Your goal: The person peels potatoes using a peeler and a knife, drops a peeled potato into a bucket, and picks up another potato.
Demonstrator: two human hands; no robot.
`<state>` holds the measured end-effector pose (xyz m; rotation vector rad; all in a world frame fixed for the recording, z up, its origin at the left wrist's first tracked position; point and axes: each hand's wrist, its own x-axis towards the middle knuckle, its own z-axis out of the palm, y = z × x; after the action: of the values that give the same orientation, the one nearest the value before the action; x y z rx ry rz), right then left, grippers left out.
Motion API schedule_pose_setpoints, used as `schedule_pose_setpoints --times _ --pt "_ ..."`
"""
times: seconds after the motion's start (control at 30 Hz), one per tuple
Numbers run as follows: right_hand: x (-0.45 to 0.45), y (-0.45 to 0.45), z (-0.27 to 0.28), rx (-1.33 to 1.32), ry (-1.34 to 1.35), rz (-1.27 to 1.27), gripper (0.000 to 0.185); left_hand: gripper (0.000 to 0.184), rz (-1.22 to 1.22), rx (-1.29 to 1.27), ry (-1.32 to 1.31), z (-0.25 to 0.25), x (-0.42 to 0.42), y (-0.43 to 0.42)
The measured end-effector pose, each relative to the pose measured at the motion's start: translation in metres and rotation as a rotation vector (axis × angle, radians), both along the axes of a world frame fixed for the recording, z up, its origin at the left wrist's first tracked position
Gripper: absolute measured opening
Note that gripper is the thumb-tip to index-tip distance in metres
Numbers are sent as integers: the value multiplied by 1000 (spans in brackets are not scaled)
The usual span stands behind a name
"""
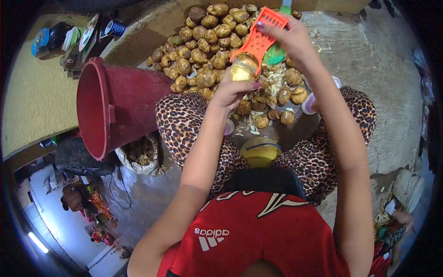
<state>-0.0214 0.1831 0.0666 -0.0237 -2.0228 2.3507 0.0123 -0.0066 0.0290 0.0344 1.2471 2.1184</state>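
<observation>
My left hand (235,90) is closed around a partly peeled potato (243,73), whose pale flesh shows on the near side and brown skin on top. In my right hand (288,37) is an orange peeler-grater (261,42), held by its slotted upper part, its lower end against the potato. Both hands are raised above the floor between my knees. Beyond them lies a large heap of unpeeled brown potatoes (199,56). Pale peelings (275,79) are scattered beneath the hands. Behind the orange tool, a green object (274,54) is partly hidden.
A big red tub (124,101) lies on its side at the left, by a white sack (138,159). A yellow container (260,152) stands between my legs. Other people (83,198) are at the lower left, and another person's arm (402,219) at the lower right.
</observation>
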Motion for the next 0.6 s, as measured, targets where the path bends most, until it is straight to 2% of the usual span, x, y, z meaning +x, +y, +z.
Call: schedule_pose_setpoints --times 0.03,0.13,0.17,0.27,0.3,0.4,0.53,0.6 --pt "1 -1 1 77 6 23 28 52 43 -1 32 2 3 2" --pt "-3 -3 -6 -24 57 47 27 53 11 107 59 9 4 1" --pt "-6 1 -6 13 64 11 26 55 2 88 81 3 0 0" --pt "-25 39 -28 362 125 -271 25 55 -15 152 76 5 -2 -3" --pt "-15 35 10 45 -73 -289 18 56 -13 167 35 3 -2 -5" --pt "-19 29 -11 -116 56 -173 23 57 3 148 51 -7 -7 -8" --pt "-2 -4 -11 -31 -10 -16 23 59 15 99 68 -7 -3 -7" --pt "-14 7 -23 65 31 -77 24 59 24 70 69 -9 -3 -8"
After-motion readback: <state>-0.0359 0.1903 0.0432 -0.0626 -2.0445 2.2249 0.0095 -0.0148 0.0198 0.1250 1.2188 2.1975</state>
